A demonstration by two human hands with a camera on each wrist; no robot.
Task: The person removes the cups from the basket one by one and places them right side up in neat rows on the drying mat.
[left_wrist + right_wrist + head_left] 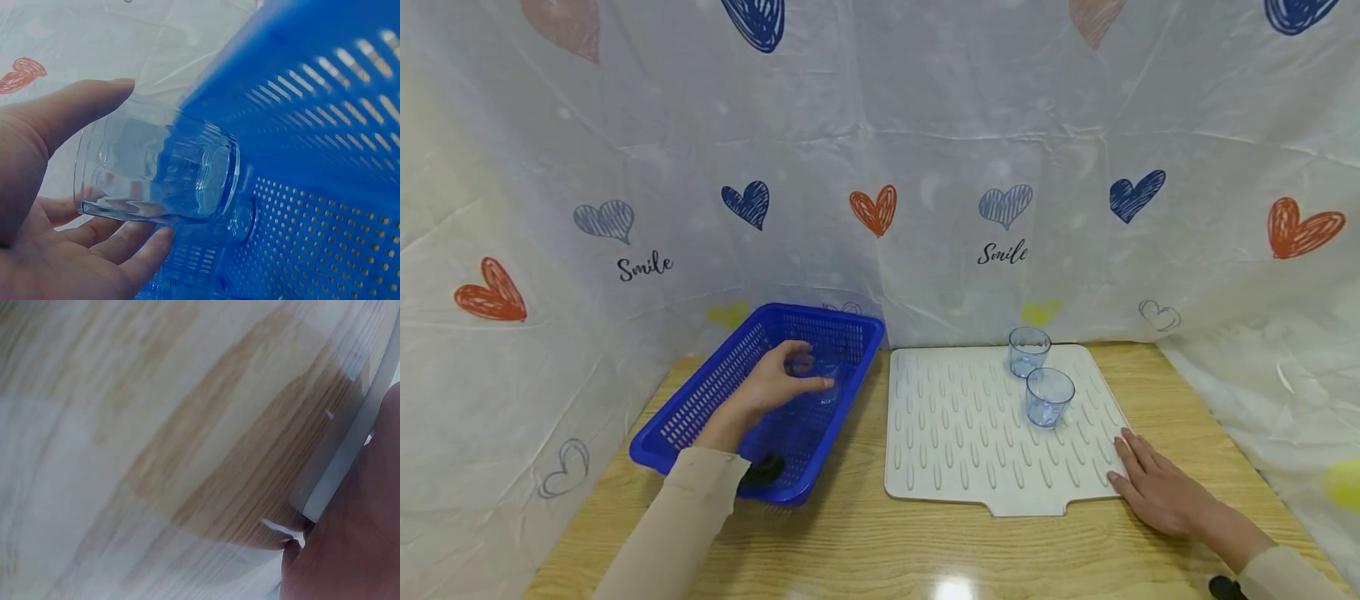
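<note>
My left hand (775, 379) reaches into the blue plastic basket (707, 396). Between thumb and fingers it holds a clear, bluish drinking glass (156, 165), tipped on its side, thumb near the rim above and fingers below. Behind that glass, another glass (245, 222) lies in the basket. My right hand (1165, 487) rests with its fingers extended at the right edge of a white ribbed draining board (925, 458). Two similar glasses stand upright on the board's right half, a rear glass (1028, 354) and a front glass (1048, 404).
Both basket and board lie on a wood-grain table (865, 550), the basket to the left. A white curtain (925, 100) with printed hearts hangs close behind them and along the sides. The basket's perforated walls rise around my left hand.
</note>
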